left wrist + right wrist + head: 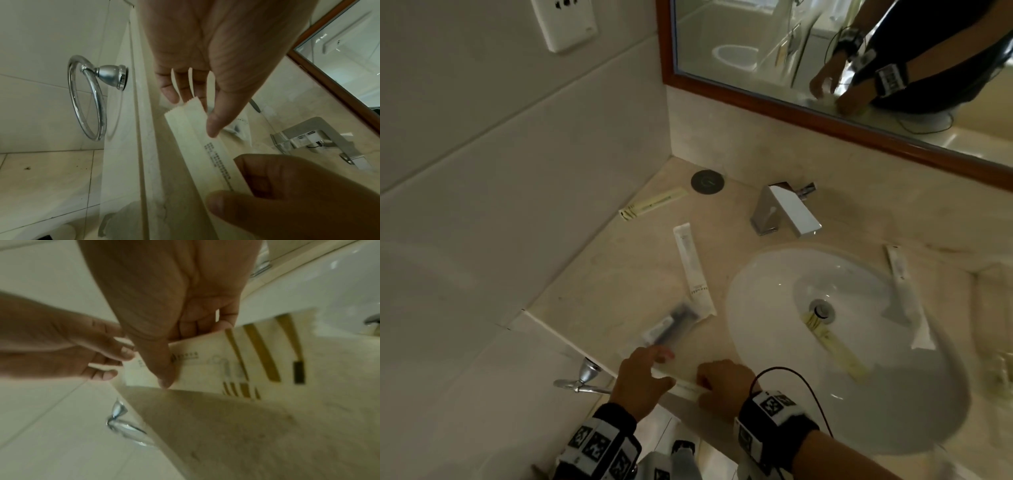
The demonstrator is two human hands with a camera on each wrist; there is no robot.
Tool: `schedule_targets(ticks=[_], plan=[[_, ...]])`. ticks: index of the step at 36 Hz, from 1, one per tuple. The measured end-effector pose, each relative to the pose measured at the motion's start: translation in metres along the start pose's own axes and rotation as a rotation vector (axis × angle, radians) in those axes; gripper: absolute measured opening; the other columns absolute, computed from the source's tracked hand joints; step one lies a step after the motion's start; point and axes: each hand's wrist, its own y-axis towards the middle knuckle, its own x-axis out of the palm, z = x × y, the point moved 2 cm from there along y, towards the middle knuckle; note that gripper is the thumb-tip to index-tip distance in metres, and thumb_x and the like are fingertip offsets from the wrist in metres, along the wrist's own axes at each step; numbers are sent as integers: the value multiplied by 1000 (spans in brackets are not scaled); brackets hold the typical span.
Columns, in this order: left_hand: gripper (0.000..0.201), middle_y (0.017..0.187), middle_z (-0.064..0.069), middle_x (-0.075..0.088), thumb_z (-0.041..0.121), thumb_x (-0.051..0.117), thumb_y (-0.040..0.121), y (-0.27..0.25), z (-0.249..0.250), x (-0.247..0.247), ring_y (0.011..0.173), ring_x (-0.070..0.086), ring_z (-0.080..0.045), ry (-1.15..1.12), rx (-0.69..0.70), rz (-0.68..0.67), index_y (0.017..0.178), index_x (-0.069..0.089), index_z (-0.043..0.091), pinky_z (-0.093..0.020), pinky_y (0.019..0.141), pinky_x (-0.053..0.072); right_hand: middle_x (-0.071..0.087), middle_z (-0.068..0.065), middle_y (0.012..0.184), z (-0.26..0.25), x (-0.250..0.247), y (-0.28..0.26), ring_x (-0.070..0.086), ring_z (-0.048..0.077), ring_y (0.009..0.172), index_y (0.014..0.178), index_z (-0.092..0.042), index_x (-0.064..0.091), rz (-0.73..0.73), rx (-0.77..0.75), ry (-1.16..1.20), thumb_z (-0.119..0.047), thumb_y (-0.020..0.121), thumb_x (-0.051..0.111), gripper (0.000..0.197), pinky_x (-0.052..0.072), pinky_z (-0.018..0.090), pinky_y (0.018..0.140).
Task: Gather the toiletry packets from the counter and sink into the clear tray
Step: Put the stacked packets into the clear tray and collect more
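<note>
A long cream packet [683,383] hangs over the counter's front edge between my two hands. My right hand [722,380] pinches one end, thumb on the printed face [216,363] and fingers behind. My left hand [649,373] holds the other, zig-zag end [185,112] lightly between thumb and nearly straight fingers. Other packets lie around: a clear one with dark contents [671,325], a white one [693,270] and a yellow one [654,204] on the counter, a yellow one [835,346] in the sink and a white one [907,294] on its right rim. No clear tray is plainly visible.
The white sink [774,342] fills the right of the beige counter [602,291], with a chrome tap [784,212] behind it. A chrome towel ring [88,97] hangs on the wall below the counter's left end. Something glassy and blurred [1000,370] sits at the right edge.
</note>
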Motion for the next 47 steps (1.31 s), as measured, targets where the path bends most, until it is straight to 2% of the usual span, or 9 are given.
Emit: schedule_targets(ticks=[3, 9, 14, 20, 28, 32, 36, 43, 47], plan=[[15, 91, 13, 61, 17, 66, 84, 4, 17, 5, 84, 55, 15, 27, 90, -93, 82, 59, 30, 0, 69, 40, 60, 3, 119, 23, -14, -21, 56, 24, 108, 112, -22, 58, 81, 58, 175, -35, 83, 59, 31, 34, 25, 76], [15, 78, 6, 60, 41, 63, 78, 17, 94, 59, 71, 54, -8, -43, 205, -216, 75, 58, 27, -16, 65, 42, 59, -8, 85, 108, -45, -98, 58, 16, 81, 85, -33, 60, 309, 218, 364, -47, 79, 63, 16, 38, 23, 59], [6, 84, -1, 62, 19, 60, 85, 24, 166, 143, 78, 56, -15, -27, 317, -326, 84, 61, 14, -24, 69, 44, 52, -10, 68, 209, -42, -194, 53, 13, 70, 75, -27, 55, 475, 425, 545, -37, 78, 71, 19, 40, 21, 59], [9, 83, 0, 57, 24, 58, 85, 5, 239, 255, 81, 55, -21, -14, 407, -475, 87, 57, 16, -28, 69, 43, 62, 11, 80, 299, 0, -286, 55, 17, 61, 100, -6, 58, 787, 630, 1370, -5, 83, 66, 18, 40, 24, 54], [14, 100, -3, 59, 7, 57, 84, -3, 294, 366, 90, 57, -24, 44, 338, -458, 92, 56, 19, -28, 78, 45, 58, 16, 74, 392, 35, -319, 58, 23, 66, 113, 13, 53, 1153, 805, 1750, 7, 87, 56, 27, 56, 24, 50], [29, 115, -3, 61, 4, 54, 82, 0, 301, 394, 106, 60, -23, 53, 301, -433, 107, 65, 11, -24, 83, 45, 56, 17, 75, 426, 38, -321, 57, 24, 65, 118, 17, 49, 1150, 841, 1822, 12, 87, 52, 32, 56, 21, 43], [30, 120, -6, 59, 6, 53, 84, -3, 305, 407, 110, 60, -21, 139, 396, -435, 112, 65, 12, -19, 87, 45, 55, 14, 74, 454, 43, -320, 56, 22, 64, 126, 14, 45, 1047, 911, 1822, 12, 88, 49, 38, 57, 29, 65], [34, 130, -5, 57, 10, 52, 89, -15, 311, 415, 119, 54, -18, 228, 398, -511, 122, 59, 13, -25, 103, 42, 59, 13, 85, 475, 50, -304, 66, 9, 44, 115, 4, 52, 848, 920, 1637, 5, 87, 54, 28, 54, 17, 49], [33, 126, -3, 61, 9, 48, 88, -15, 314, 413, 114, 56, -16, 142, 302, -518, 117, 61, 14, -20, 95, 41, 63, 23, 100, 469, 48, -297, 69, 34, 84, 117, 5, 47, 944, 1201, 1327, -13, 77, 73, 51, 58, 41, 75]])
